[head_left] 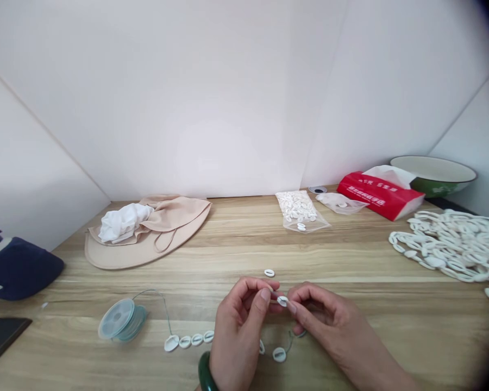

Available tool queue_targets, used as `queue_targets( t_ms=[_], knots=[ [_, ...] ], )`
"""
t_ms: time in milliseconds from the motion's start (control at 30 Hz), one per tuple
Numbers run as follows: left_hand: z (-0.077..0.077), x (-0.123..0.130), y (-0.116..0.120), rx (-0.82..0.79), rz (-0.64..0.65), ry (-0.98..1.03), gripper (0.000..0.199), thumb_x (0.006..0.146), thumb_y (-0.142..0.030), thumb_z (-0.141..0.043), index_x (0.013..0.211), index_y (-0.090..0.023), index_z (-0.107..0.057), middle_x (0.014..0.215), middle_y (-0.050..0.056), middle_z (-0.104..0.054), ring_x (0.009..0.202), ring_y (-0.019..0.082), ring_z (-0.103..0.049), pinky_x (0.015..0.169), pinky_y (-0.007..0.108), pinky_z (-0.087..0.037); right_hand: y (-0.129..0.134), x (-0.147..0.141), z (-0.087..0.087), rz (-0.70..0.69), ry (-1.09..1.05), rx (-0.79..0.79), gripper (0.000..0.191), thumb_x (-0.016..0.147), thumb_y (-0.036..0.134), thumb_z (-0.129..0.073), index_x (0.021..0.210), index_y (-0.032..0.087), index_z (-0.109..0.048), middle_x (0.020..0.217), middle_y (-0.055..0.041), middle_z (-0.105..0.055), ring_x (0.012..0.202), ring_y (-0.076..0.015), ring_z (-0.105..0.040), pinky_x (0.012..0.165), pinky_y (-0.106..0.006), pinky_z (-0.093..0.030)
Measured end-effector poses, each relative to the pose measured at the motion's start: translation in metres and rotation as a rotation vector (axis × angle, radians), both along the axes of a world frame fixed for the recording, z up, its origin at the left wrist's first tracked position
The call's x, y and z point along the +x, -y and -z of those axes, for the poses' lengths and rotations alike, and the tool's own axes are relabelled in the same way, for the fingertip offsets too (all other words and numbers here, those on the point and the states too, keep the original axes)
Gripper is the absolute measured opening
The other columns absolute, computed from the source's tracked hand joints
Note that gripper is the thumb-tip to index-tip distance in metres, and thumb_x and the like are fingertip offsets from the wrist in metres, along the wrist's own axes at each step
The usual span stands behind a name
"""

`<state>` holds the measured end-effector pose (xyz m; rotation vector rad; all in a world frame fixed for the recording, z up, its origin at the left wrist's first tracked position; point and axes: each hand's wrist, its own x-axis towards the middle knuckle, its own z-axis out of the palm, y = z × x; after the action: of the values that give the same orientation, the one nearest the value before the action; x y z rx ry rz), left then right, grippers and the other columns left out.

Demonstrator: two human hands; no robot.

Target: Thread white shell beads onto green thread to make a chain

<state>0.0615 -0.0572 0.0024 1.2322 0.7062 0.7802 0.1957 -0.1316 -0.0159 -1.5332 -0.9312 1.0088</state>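
My left hand (244,320), with a dark green bangle (206,372) at the wrist, pinches a small white cowrie shell (282,301) at its fingertips. From the right, my right hand (321,315) meets the shell with thumb and forefinger closed on a thin cord (290,342); its tip is too small to see. Below, a row of cowries (197,340) on the blue-green cord passes behind my left hand. A strung cowrie (279,354) shows beneath the hands. One loose cowrie (269,273) lies just beyond them. The spool (122,319) of cord rests at left.
Strung cowries (452,244) are heaped at right. Farther back are a bag of shells (297,209), a smaller bag (340,203), a red tissue pack (378,195) and a green bowl (440,187). A beige hat (179,217), navy cap (20,269) and dark flat object (4,336) lie left.
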Motion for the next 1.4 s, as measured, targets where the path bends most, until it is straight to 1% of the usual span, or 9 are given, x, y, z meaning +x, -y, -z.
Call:
queue_targets(
  t_ms=[200,367,467,600,733,967,1167,1267,1400],
  knots=[
    [0.002,0.000,0.001,-0.008,0.026,-0.004,0.019,0.085,-0.030,-0.056,0.084,-0.012,-0.062,0.094,0.010,-0.067,0.080,0.019,-0.064,0.075,0.034,-0.054,0.004,0.003,-0.002,0.051,0.375,0.214,0.006,0.084,0.027,-0.055,0.084,0.023,-0.059,0.098,-0.0036,-0.059,0.094,-0.0175,-0.056,0.078,-0.027,-0.050],
    [0.002,0.001,0.004,-0.043,0.054,-0.003,0.017,0.083,-0.029,-0.059,0.083,-0.012,-0.061,0.094,0.010,-0.067,0.083,0.019,-0.064,0.077,0.032,-0.053,0.002,-0.002,-0.003,-0.014,0.514,0.311,0.006,0.083,0.019,-0.057,0.082,0.024,-0.061,0.088,-0.0029,-0.059,0.087,-0.0170,-0.056,0.073,-0.028,-0.049],
    [0.002,0.002,0.005,-0.121,0.085,0.024,0.017,0.082,-0.029,-0.060,0.083,-0.012,-0.061,0.093,0.010,-0.067,0.081,0.019,-0.064,0.076,0.033,-0.053,0.001,-0.004,-0.003,-0.001,0.371,0.306,0.009,0.082,0.019,-0.058,0.074,0.022,-0.062,0.081,-0.0019,-0.057,0.079,-0.0154,-0.057,0.067,-0.026,-0.049],
    [0.003,0.003,0.004,-0.301,0.111,0.104,0.024,0.072,-0.021,-0.072,0.091,-0.014,-0.058,0.092,0.007,-0.066,0.076,0.016,-0.065,0.075,0.033,-0.052,0.002,-0.003,0.000,0.025,-0.003,0.233,0.009,0.078,0.028,-0.063,0.073,0.021,-0.064,0.080,0.0003,-0.051,0.057,-0.0093,-0.055,0.047,-0.021,-0.048],
    [0.006,0.005,0.007,-0.381,0.131,0.146,0.036,0.063,-0.015,-0.078,0.092,-0.013,-0.059,0.083,0.006,-0.067,0.070,0.014,-0.064,0.069,0.027,-0.049,0.002,-0.001,0.000,-0.044,-0.218,0.205,0.008,0.078,0.029,-0.065,0.075,0.022,-0.066,0.081,0.0021,-0.053,0.051,-0.0069,-0.057,0.047,-0.021,-0.049],
    [0.005,0.005,0.008,-0.298,0.125,0.181,0.029,0.066,-0.019,-0.076,0.089,-0.012,-0.060,0.073,0.006,-0.068,0.063,0.014,-0.063,0.065,0.027,-0.049,0.002,-0.002,-0.008,0.095,-0.300,0.183,0.013,0.078,0.033,-0.065,0.073,0.021,-0.068,0.070,0.0029,-0.058,0.052,-0.0083,-0.057,0.054,-0.020,-0.049],
    [0.011,0.002,0.001,-0.166,0.035,0.095,0.028,0.066,-0.022,-0.076,0.092,-0.015,-0.067,0.098,0.011,-0.064,0.082,0.018,-0.064,0.074,0.029,-0.052,0.003,-0.007,-0.010,0.127,-0.295,0.217,0.015,0.073,0.035,-0.068,0.068,0.021,-0.068,0.073,0.0007,-0.058,0.057,-0.0107,-0.057,0.053,-0.021,-0.052],
    [0.011,0.000,-0.003,-0.055,0.015,0.041,0.020,0.066,-0.023,-0.075,0.085,-0.017,-0.073,0.115,0.013,-0.056,0.105,0.025,-0.057,0.081,0.029,-0.052,0.001,-0.008,-0.009,0.111,-0.289,0.217,0.016,0.076,0.036,-0.066,0.069,0.021,-0.067,0.072,0.0000,-0.057,0.060,-0.0120,-0.055,0.053,-0.023,-0.054],
    [0.009,-0.001,-0.006,0.034,-0.003,-0.024,0.013,0.068,-0.024,-0.073,0.079,-0.017,-0.076,0.111,0.013,-0.059,0.115,0.027,-0.051,0.085,0.027,-0.051,0.001,-0.006,-0.010,0.081,-0.235,0.234,0.021,0.080,0.038,-0.059,0.070,0.020,-0.065,0.075,-0.0008,-0.056,0.062,-0.0127,-0.055,0.053,-0.024,-0.054]
  ],
)
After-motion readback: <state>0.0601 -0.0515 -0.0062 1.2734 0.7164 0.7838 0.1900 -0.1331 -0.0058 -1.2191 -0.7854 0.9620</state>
